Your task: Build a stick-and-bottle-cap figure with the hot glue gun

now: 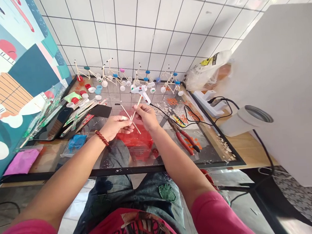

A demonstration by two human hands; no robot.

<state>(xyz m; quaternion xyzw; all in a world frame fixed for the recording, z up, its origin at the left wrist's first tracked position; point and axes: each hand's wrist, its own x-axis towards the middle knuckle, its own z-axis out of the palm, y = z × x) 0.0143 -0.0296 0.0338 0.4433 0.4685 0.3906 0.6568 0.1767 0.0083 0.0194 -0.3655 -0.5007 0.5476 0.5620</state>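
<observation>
Both hands pinch crossed sticks (131,116): left hand (116,126) and right hand (146,116) grips pressed together; beyond them stand finished stick models (142,78) (several), this one barely begun.

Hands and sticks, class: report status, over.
Left hand and right hand both pinching thin wooden sticks, crossed, above the glass table. Glue gun just behind; red pliers to the right.

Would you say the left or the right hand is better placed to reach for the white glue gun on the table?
Probably the right. The right hand sits just below the glue gun, holding one stick, while the left hand is farther off and pinches the crossed sticks.
</observation>
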